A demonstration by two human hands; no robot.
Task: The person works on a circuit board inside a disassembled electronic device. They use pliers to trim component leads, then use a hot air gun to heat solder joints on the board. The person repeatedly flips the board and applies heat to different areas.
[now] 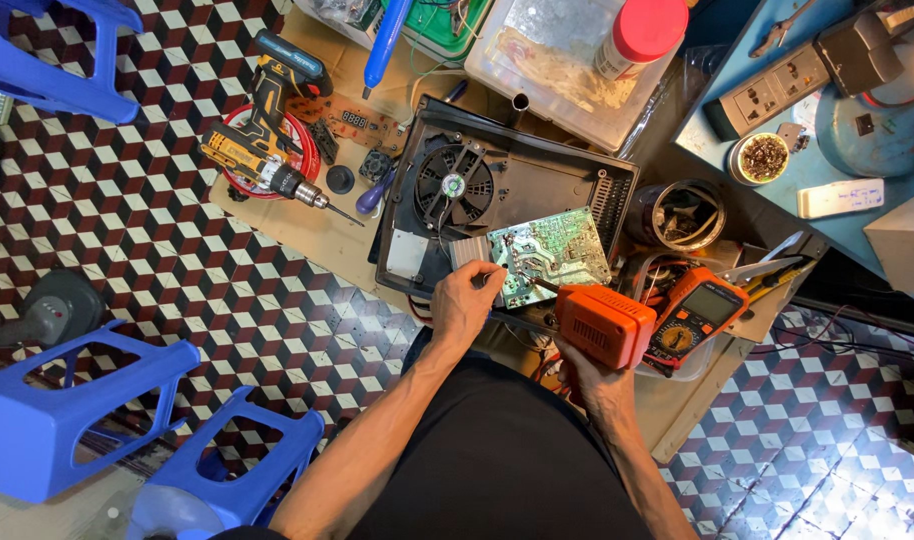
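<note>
The left hand pinched the near edge of a green printed circuit board, which lay tilted inside an open black plastic appliance housing with a round black cooling fan on a sheet of brown cardboard spread over the patterned tile floor. The right hand was wrapped shut around the grip of an orange pistol-shaped soldering gun, its thin tip touching the board's near right edge. An orange handheld multimeter lay just beside the gun, and a yellow-and-black cordless drill rested well apart to the left.
</note>
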